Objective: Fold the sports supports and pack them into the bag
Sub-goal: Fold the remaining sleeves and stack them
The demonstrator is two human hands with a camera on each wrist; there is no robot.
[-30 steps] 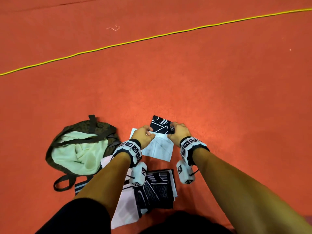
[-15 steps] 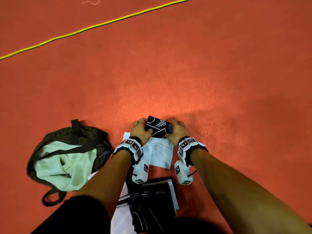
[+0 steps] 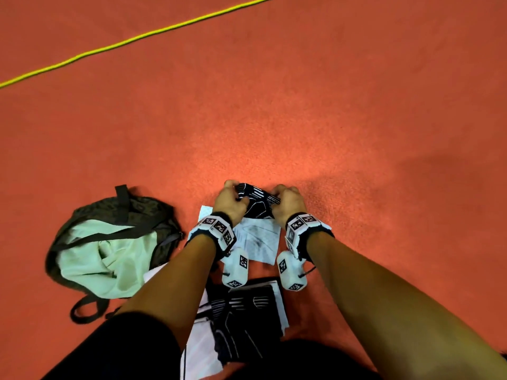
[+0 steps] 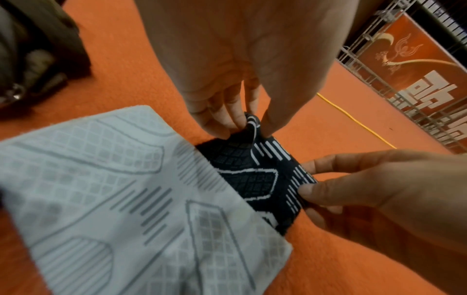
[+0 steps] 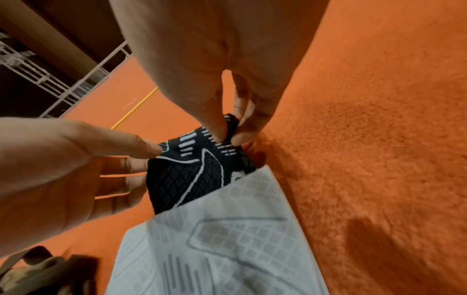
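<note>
A black sports support [image 3: 258, 201] with white lines lies on the red floor, its near part tucked under a white support [image 3: 258, 239]. My left hand [image 3: 233, 197] pinches its far left corner [image 4: 251, 123]. My right hand [image 3: 285, 198] pinches its far right corner [image 5: 231, 127]. Both corners are raised a little off the floor. The white support [image 4: 113, 199] lies flat between my wrists. The olive bag [image 3: 115, 215] lies open to the left and shows its pale green lining [image 3: 104, 259].
A pile of black and white supports [image 3: 247, 311] lies close to my body, between my forearms. A yellow cord [image 3: 137, 37] crosses the floor far ahead. A metal fence with an orange banner [image 4: 417, 69] stands beyond it.
Both hands have moved forward from the white support's far edge to the black support's far corners and pinch them. The black support has bunched up between them.
</note>
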